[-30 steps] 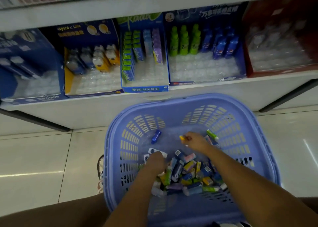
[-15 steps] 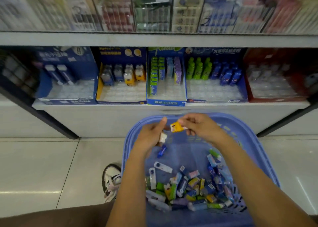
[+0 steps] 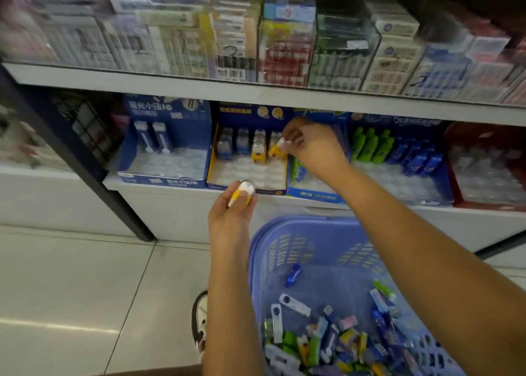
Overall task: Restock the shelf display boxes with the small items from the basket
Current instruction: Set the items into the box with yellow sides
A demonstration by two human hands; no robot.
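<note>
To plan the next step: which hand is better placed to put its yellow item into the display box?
Right. The right hand pinches its yellow item inside the display box, by the back row; the left hand holds a second item outside it.

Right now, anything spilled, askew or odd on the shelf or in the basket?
Nothing spilled or damaged. Only oddity: one blue item lies alone in the basket, apart from the jumbled heap. The display boxes have bare front slots, as expected mid-restock.
</note>
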